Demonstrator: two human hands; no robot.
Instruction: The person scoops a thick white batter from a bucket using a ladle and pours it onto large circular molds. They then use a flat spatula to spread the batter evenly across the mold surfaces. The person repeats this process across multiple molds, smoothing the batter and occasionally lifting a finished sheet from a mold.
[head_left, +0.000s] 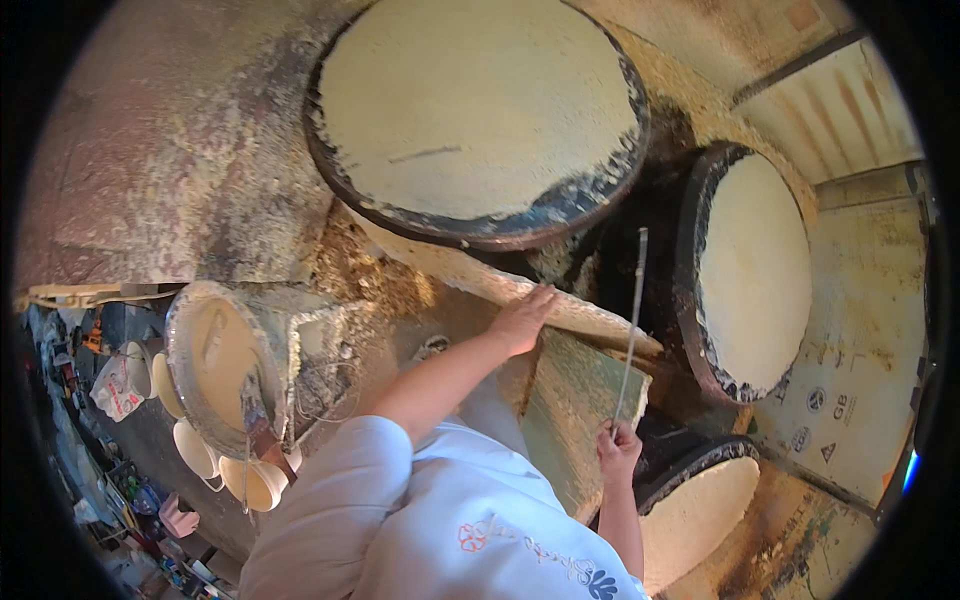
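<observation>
My left hand (523, 319) lies with its palm on the edge of a long, rough pale slab (472, 274) below the large round griddle-like disc. My right hand (619, 448) grips the lower end of a thin metal rod (634, 315), whose far end reaches up between two round discs. The large disc (480, 97) has a cream-coloured coating inside a dark, crusted rim. A similar disc (754, 277) stands to the right, and another (705, 517) is at the lower right. A worn green board (585, 412) is between my hands.
At left, a wide round tub (225, 360) holds creamy liquid, with a brush (262, 431) at its edge. White buckets (251, 480) stand below it on the floor. A crusted brown surface (150, 165) fills the upper left. A pale printed panel (847, 337) is at far right.
</observation>
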